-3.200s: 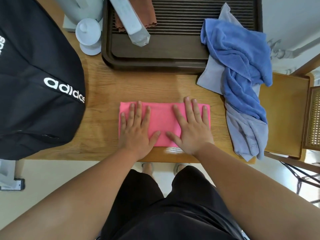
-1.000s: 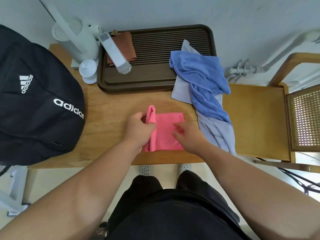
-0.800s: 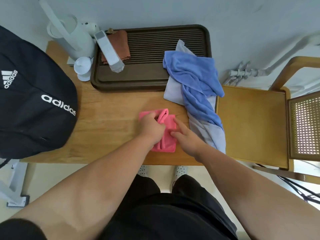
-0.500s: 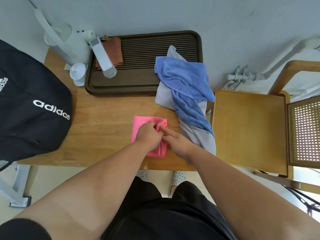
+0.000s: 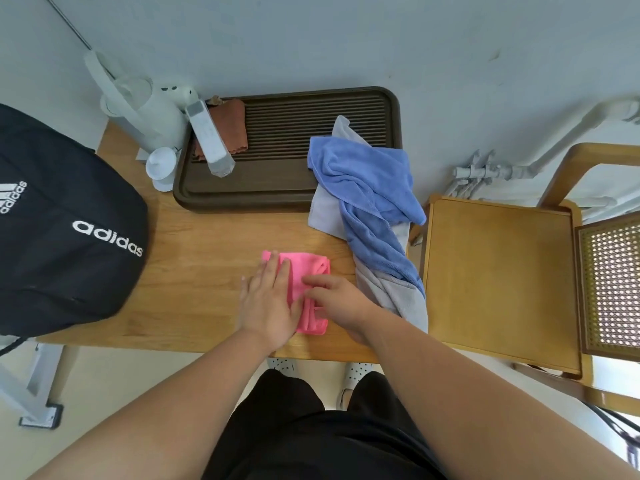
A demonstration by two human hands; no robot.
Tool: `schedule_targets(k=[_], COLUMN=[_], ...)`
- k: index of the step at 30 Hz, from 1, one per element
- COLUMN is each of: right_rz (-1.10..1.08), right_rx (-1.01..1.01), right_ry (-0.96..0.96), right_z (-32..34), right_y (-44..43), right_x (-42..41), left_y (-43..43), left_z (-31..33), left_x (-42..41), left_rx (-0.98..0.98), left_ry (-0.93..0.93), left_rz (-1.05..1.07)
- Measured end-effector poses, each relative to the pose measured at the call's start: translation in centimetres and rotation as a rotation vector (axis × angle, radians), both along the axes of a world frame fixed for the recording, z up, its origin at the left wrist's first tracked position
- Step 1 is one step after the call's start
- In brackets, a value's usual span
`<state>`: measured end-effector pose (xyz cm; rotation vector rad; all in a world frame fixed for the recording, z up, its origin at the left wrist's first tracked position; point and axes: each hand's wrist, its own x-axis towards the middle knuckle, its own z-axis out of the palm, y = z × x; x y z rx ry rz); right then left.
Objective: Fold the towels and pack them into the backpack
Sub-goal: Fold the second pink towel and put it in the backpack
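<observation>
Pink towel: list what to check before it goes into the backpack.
1. Pink towel folded small: ok.
2. Fold held down: ok, left hand presses flat on it and the right hand rests fingers on its right edge.
3. Black backpack opening ready: cannot tell, no opening shows.
4. Table between towel and backpack free: ok.
5. Blue towel and grey towel folded: not ok, both crumpled.

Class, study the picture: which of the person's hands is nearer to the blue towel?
Right. The right hand touches the right side of the pink towel, just left of the blue towel; the left hand lies flat on the pink towel, farther left.
</observation>
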<state>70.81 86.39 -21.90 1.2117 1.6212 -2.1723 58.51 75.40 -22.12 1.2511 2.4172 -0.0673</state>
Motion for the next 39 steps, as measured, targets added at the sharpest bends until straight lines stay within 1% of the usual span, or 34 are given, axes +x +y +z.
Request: schedule_targets(k=[1,3,5,7,11,14,17,18,19,20,22,24,25,29,33,34,36,38,39], right_rz=[-0.007,0.012,0.047,0.114,0.275,0.358,0.450,0.536,0.647,0.768,0.963,1.029,1.048,1.072,1.024,0.988,0.942,0.949,0.949], right_rx=[-0.035,-0.028,0.029,0.120,0.426,0.707,1.051,1.155,1.214,1.227,1.174,1.126,1.133,1.212,1.259,1.237,1.152,0.994,0.905], right_ry=[-0.006,-0.042,-0.070,-0.081,-0.136,-0.223,-0.156,-0.139,-0.144,-0.174,-0.284,-0.349,-0.365,-0.400,-0.417,-0.439,-0.464,-0.427,-0.403], right_z=[-0.4,-0.9,-1.1,-0.9,-0.7,-0.3,0.2,0.3,0.1,-0.3,-1.5,-2.7,-3.0,-2.9,-1.4,-0.9,-0.1,0.6,0.8], right_y=[-0.2,-0.3,-0.3,-0.2,0.3,0.0,-0.6,-0.7,-0.7,-0.6,-0.1,0.4,0.6,0.9,-0.2,-0.7,-1.9,-2.9,-3.2], right_x=[0.0,0.3,0.7,0.8,0.2,-0.7,-1.5,-1.8,-1.9,-2.0,-1.8,-1.3,-1.0,-1.3,-2.7,-3.0,-3.7,-4.2,-4.5], left_y=[-0.4,-1.5,-2.6,-3.2,-3.2,-3.3,-3.0,-2.8,-2.6,-2.4,-2.3,-2.2,-2.1,-1.8,-2.9,-3.4,-4.4,-5.3,-5.6], left_z=[-0.5,-1.3,-2.0,-2.5,-3.3,-3.0,-2.3,-2.3,-2.4,-2.6,-3.2,-4.0,-4.3,-4.8,-4.0,-3.6,-2.9,-2.6,-2.6], left_x=[-0.3,-1.0,-1.6,-2.0,-2.2,-2.1,-1.4,-1.0,-0.7,-0.3,0.3,0.8,1.0,1.0,-1.3,-2.1,-3.9,-5.5,-6.3], left_rx=[-0.061,-0.199,-0.319,-0.359,-0.337,-0.266,-0.199,-0.199,-0.205,-0.213,-0.221,-0.209,-0.206,-0.204,-0.158,-0.141,-0.076,-0.007,0.009], left_ry=[-0.001,-0.015,-0.029,-0.038,-0.056,-0.028,0.054,0.080,0.087,0.069,-0.003,-0.060,-0.070,-0.088,-0.067,-0.058,-0.016,0.031,0.023], left_rz=[-0.032,-0.063,-0.072,-0.083,-0.089,-0.089,-0.059,-0.060,-0.066,-0.067,-0.043,-0.007,0.005,-0.007,-0.122,-0.142,-0.116,-0.033,0.006])
